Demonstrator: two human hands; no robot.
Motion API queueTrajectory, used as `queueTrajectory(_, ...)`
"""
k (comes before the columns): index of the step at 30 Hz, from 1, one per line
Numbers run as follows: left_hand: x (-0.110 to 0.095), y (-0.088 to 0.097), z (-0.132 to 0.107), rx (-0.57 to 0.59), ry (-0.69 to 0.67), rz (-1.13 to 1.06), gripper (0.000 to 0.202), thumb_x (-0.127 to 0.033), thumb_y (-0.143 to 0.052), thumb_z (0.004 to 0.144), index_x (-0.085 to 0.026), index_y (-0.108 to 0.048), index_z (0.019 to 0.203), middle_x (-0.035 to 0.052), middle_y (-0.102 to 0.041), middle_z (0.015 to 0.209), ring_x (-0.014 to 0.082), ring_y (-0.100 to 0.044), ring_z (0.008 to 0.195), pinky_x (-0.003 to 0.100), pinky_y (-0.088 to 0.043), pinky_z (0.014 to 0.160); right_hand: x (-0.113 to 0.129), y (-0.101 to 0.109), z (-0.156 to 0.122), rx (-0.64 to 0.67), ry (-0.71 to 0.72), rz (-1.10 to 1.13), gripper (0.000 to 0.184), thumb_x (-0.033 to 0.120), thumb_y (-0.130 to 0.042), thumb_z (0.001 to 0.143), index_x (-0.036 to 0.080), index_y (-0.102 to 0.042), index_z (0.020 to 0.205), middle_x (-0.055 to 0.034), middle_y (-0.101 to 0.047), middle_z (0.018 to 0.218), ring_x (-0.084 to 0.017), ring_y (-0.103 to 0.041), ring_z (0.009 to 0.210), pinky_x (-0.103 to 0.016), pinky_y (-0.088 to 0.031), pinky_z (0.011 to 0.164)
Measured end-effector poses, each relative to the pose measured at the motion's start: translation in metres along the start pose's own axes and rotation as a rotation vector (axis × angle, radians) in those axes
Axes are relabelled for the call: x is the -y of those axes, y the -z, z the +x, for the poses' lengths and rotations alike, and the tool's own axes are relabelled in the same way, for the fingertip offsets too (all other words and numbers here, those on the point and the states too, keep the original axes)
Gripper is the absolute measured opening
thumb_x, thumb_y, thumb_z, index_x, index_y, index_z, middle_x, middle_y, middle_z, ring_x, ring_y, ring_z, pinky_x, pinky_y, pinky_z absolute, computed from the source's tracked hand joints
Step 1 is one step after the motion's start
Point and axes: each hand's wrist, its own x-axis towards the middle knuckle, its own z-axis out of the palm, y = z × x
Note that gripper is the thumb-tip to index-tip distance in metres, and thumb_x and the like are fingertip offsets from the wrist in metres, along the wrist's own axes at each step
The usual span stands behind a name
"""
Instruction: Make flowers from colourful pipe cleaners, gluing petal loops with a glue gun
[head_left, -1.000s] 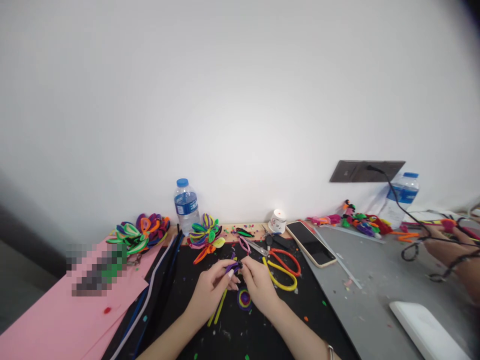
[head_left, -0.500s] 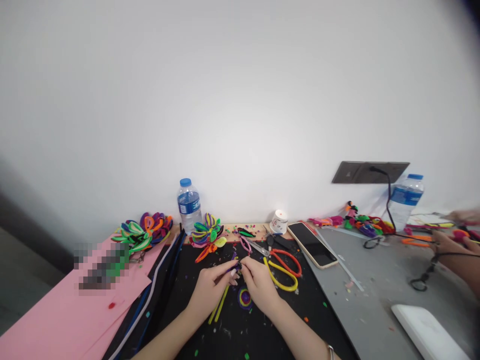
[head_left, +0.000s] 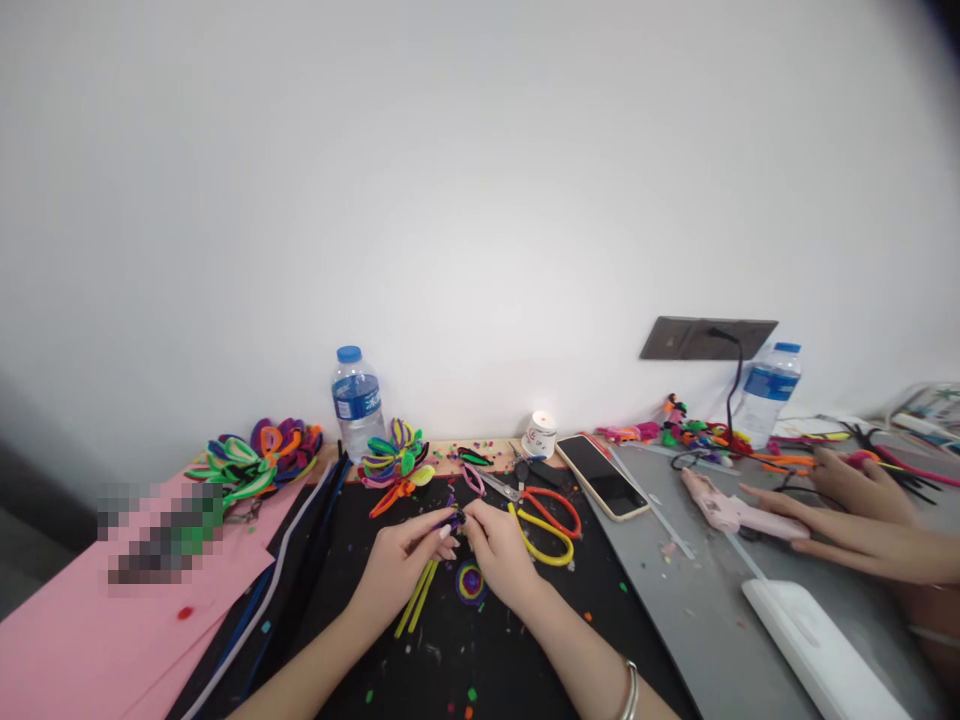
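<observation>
"Currently, where are the bare hands working?"

"Both are meeting above a flat black mat (head_left: 506,665) on the grey worktop (head_left: 694,620). The left hand (head_left: 405,562) is pinching a small purple-and-black fuzzy piece (head_left: 451,522) between thumb and fingers; the right hand (head_left: 496,555) is pinching it from the opposite side. The right fingertips are partly hiding, so their exact placement cannot be told."

"And what is lying about the piece?"

"Slim yellow fuzzy stems (head_left: 417,602) are slanting down from beneath the left hand; whether they are joining the piece cannot be told. A flat round disc of purple, yellow and red rings (head_left: 471,582) is lying on the mat, between the hands and slightly nearer the wearer. Metal scissors with one red and one yellow handle (head_left: 527,496) are resting just beyond the right hand."

"What is changing, compared with half a second ago?"

"The view is turning slightly rightward, and a pale pink plastic tool (head_left: 721,508) is newly showing on the worktop, a co-worker's hand (head_left: 844,530) touching its right end."

"What is that meaning for the handwork?"

"Probably little. The tool is lying well apart, beyond the black-screened phone in a pale case (head_left: 602,477), and both hands are keeping the same pinch; the close fingerwork seems to be continuing undisturbed."
</observation>
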Motion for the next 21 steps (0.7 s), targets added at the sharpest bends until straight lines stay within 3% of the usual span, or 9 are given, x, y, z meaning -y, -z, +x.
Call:
queueTrajectory(9,-0.012,-0.001,-0.004,-0.031,-0.046,0.097,0.03,-0.031,-0.051,0.081,-0.015,-0.061,0.105,0.0016,-0.068,0.068,0.0155,-0.063,0.057,0.027,-0.052,0.061,0.0,0.01,0.001,-0.006,0.018,-0.186,0.023,0.02,-0.042,0.087,0.019,-0.049,0.066,0.0019,-0.052,0.059,-0.011,-0.047,0.055,-0.021,-0.03,0.053)
queueTrajectory(16,-0.007,0.001,-0.005,-0.121,-0.134,0.23,0.02,-0.029,-0.051,0.083,-0.018,-0.056,0.099,-0.0044,-0.053,0.059,0.0111,-0.051,0.051,0.021,-0.043,0.052,-0.02,0.029,0.011,-0.161,-0.125,-0.349,0.026,0.026,-0.048,0.082,0.02,-0.048,0.057,0.0036,-0.045,0.047,-0.01,-0.041,0.044,-0.022,-0.025,0.047)
queueTrajectory(18,-0.008,0.0,-0.007,-0.069,-0.178,0.314,0.019,-0.03,-0.051,0.083,-0.019,-0.058,0.096,-0.003,-0.054,0.063,0.011,-0.05,0.052,0.021,-0.041,0.051,-0.024,0.034,0.013,-0.122,-0.159,-0.346,0.025,0.026,-0.051,0.08,0.019,-0.05,0.056,0.0033,-0.048,0.047,-0.01,-0.042,0.044,-0.022,-0.025,0.047)
queueTrajectory(21,-0.015,-0.001,-0.011,0.132,-0.26,0.474,0.021,-0.03,-0.054,0.081,-0.022,-0.061,0.099,0.0018,-0.061,0.08,0.0136,-0.055,0.064,0.024,-0.045,0.061,-0.027,0.04,0.015,-0.003,-0.201,-0.291,0.017,0.026,-0.058,0.076,0.02,-0.056,0.06,0.003,-0.055,0.05,-0.011,-0.047,0.046,-0.021,-0.027,0.047)
